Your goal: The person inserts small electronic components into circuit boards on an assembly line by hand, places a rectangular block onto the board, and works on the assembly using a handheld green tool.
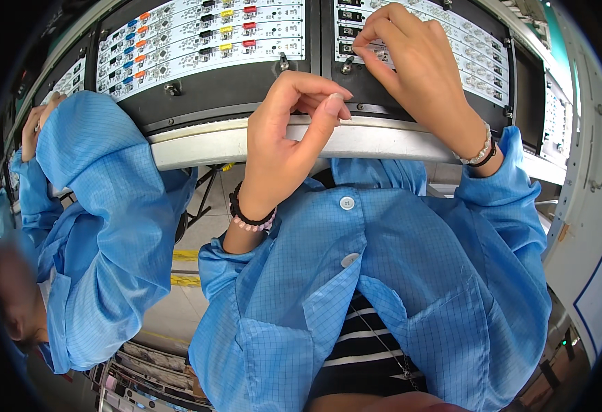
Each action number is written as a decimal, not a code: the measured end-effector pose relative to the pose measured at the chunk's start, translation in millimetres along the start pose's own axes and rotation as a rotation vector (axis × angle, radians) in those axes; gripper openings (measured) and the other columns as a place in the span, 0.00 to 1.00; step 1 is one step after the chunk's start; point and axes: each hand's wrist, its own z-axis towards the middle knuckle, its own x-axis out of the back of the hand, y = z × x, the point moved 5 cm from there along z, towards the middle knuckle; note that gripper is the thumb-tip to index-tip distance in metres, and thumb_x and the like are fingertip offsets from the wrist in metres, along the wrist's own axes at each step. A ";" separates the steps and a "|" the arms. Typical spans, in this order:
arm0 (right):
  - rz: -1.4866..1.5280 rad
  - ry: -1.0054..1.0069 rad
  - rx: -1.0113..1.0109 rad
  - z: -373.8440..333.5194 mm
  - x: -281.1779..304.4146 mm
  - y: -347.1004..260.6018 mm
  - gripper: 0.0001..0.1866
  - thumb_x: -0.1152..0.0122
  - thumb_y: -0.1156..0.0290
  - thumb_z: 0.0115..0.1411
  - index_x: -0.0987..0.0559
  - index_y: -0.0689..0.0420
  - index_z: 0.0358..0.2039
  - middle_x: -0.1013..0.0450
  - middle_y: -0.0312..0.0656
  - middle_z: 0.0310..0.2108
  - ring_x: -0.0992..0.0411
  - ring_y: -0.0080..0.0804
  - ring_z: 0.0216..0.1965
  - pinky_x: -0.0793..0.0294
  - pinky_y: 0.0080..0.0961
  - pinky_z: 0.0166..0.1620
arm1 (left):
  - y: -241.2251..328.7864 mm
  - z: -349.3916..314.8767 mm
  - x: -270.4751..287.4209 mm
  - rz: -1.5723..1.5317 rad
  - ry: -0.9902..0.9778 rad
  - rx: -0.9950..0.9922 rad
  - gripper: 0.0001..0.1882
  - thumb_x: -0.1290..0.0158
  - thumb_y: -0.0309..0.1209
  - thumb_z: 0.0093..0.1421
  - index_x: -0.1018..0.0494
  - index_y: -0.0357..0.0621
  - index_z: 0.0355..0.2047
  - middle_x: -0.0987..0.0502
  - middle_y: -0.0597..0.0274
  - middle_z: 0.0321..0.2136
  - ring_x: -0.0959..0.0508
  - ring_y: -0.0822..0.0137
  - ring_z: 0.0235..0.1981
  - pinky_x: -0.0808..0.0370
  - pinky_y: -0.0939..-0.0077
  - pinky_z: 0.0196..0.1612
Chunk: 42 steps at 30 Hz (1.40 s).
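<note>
My right hand [417,65] reaches over the right-hand panel of white circuit boards [476,65]. Its thumb and forefinger come together beside a black connector [346,49] at the boards' left end; whatever sits between the fingertips is too small to make out. Closer to me, my left hand [284,134] hovers over the silvery front rail [208,145] with curled fingers and the thumb against them. Anything in that pinch is hidden. To its upper left lies another panel of white boards [270,49], bearing blue, orange, black, yellow and red parts.
Black frames [225,93] hold the boards, with small black clamp knobs [284,62] along their near edges. A co-worker in a blue smock [108,178] stands close on my left, hands at more boards. A pale cabinet door [593,137] rises at the right.
</note>
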 end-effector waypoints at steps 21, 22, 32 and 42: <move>-0.162 0.091 0.050 -14.3 -14.5 18.7 0.06 0.38 0.72 0.55 0.23 0.53 0.34 0.28 0.33 0.36 0.30 0.29 0.37 0.41 0.27 0.37 | 4.3 -5.4 1.7 -0.017 0.016 0.001 0.04 0.50 0.20 0.61 0.29 0.35 0.37 0.24 0.60 0.32 0.21 0.74 0.32 0.26 0.82 0.36; -0.158 0.087 0.030 -15.4 -13.3 20.0 0.07 0.38 0.71 0.54 0.23 0.53 0.34 0.28 0.33 0.36 0.30 0.30 0.38 0.43 0.27 0.37 | 3.4 -7.5 2.0 -0.007 0.013 0.011 0.04 0.50 0.20 0.61 0.29 0.35 0.37 0.24 0.59 0.32 0.22 0.74 0.32 0.27 0.82 0.36; -0.116 0.042 -0.040 -42.6 44.1 46.5 0.05 0.38 0.69 0.55 0.25 0.53 0.31 0.27 0.33 0.32 0.30 0.28 0.36 0.42 0.25 0.39 | 2.1 -5.0 6.4 0.031 0.005 -0.021 0.04 0.50 0.19 0.61 0.29 0.35 0.37 0.25 0.59 0.31 0.23 0.74 0.31 0.26 0.81 0.36; 0.037 -0.163 0.079 -75.8 19.1 58.6 0.06 0.38 0.72 0.55 0.25 0.54 0.33 0.29 0.34 0.30 0.31 0.30 0.32 0.41 0.27 0.39 | 1.4 -3.8 -1.8 0.083 -0.022 0.001 0.04 0.50 0.19 0.62 0.30 0.34 0.38 0.25 0.59 0.31 0.23 0.73 0.31 0.26 0.82 0.36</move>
